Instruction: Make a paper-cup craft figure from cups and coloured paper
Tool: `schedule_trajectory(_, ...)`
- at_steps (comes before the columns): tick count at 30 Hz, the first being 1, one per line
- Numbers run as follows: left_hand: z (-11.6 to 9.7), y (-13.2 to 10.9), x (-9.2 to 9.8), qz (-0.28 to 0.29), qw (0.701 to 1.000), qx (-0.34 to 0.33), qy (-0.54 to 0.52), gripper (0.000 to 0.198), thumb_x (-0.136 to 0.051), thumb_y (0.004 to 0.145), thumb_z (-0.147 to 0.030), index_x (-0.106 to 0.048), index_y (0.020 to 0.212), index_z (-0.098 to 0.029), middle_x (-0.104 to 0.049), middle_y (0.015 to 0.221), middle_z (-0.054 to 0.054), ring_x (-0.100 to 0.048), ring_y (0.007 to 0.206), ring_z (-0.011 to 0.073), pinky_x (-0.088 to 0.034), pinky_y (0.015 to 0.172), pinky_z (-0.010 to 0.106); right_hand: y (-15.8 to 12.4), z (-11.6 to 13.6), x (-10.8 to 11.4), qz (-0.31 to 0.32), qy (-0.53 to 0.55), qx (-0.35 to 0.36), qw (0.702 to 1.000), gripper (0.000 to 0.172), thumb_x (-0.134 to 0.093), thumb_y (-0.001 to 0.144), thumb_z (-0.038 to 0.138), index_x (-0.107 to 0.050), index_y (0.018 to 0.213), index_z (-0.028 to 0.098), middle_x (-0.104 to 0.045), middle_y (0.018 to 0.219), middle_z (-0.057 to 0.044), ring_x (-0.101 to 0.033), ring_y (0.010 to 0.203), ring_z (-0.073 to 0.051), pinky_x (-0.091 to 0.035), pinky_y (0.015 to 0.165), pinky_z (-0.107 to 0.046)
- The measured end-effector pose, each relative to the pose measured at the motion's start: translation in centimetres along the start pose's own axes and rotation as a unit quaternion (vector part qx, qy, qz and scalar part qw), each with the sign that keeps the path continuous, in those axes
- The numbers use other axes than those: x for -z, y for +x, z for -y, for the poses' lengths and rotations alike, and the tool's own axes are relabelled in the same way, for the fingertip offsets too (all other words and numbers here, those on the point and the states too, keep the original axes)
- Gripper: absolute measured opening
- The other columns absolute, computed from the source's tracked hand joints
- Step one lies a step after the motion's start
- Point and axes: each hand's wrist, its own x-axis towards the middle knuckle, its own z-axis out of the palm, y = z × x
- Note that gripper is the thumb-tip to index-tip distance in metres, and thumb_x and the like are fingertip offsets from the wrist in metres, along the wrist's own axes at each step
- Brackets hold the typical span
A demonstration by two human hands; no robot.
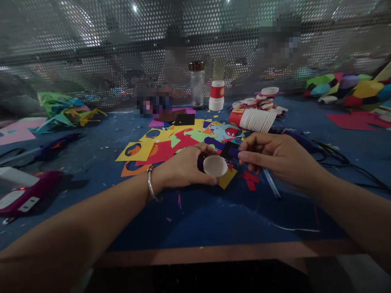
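Observation:
My left hand [186, 165] is wrapped round a small paper cup [215, 166] whose white opening faces me; a dark covering shows at its left side. Close to the cup's right, my right hand [265, 156] pinches a dark blue-black piece of paper [231, 150] between thumb and fingers. Just below the two hands lie a yellow paper piece [227, 178] and red paper scraps [251, 180]. A clear glue stick [271, 183] rests under my right hand. Cut sheets of coloured paper [161, 150] spread out beyond my left hand.
Behind are a glass bottle [197, 85], an upright cup stack [216, 95] and a stack on its side [253, 119]. A power strip [29, 193] lies left, a glue gun [56, 146] beyond it. Black cables [351, 162] run right. Perforated metal [122, 49] borders the back.

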Motion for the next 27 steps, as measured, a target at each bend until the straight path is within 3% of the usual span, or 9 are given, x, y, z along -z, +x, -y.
schedule_trajectory(6,-0.34,0.14,-0.14,-0.063,0.994,-0.032,-0.078,0.052,-0.088,0.067,-0.031,-0.061,0.110,-0.020,-0.073,0.102,0.004,-0.069,0.091,0.0210,-0.055,0.079,0.034,0.18,0.01,0.12,0.035,-0.022,-0.024,0.999,0.037,-0.089,0.070,0.048,-0.066,0.076,0.020,-0.063,0.059,0.003,-0.055,0.050,-0.010,-0.044,0.049,-0.025)
schedule_trajectory(12,-0.54,0.08,-0.42,-0.055,0.994,-0.075,-0.065,0.050,-0.084,0.069,-0.026,-0.062,0.114,-0.021,-0.072,0.117,0.006,-0.068,0.101,0.0215,-0.054,0.090,0.037,0.19,-0.36,0.17,0.063,0.002,-0.051,0.997,0.035,-0.089,0.072,0.046,-0.068,0.077,0.019,-0.062,0.056,0.004,-0.055,0.048,-0.009,-0.041,0.045,-0.023)
schedule_trajectory(27,-0.21,-0.08,-0.44,-0.025,0.993,-0.111,-0.020,0.050,-0.085,0.074,-0.022,-0.066,0.120,-0.023,-0.072,0.121,0.004,-0.067,0.107,0.0211,-0.052,0.097,0.036,0.21,-0.84,0.17,0.086,0.027,-0.119,0.989,0.032,-0.092,0.068,0.038,-0.070,0.078,0.018,-0.067,0.059,0.002,-0.059,0.046,-0.010,-0.041,0.043,-0.022)
